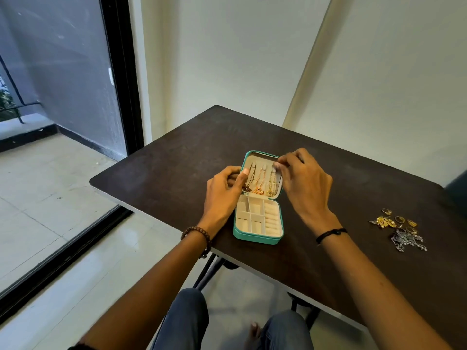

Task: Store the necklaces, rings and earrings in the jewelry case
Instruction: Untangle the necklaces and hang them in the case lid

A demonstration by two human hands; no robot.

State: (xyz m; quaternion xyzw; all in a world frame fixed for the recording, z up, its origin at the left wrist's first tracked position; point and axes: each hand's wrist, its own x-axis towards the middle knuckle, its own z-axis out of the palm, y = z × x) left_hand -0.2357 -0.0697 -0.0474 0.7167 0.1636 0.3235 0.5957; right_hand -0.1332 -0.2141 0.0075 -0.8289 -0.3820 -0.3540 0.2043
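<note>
While hands (222, 192) (307, 184) hold case (255, 238) and necklace (272, 181), rings (400, 219) right

Brown bead bracelet (199, 228) left, black cord (331, 232) right, blue jeans (184, 322).

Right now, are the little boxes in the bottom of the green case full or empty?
Empty. The compartments show only bare cream lining; necklaces hang in the lid instead.

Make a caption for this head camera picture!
Left hand holds the open teal jewelry case on a dark brown table while right hand pinches a gold chain necklace in its lid.
</note>
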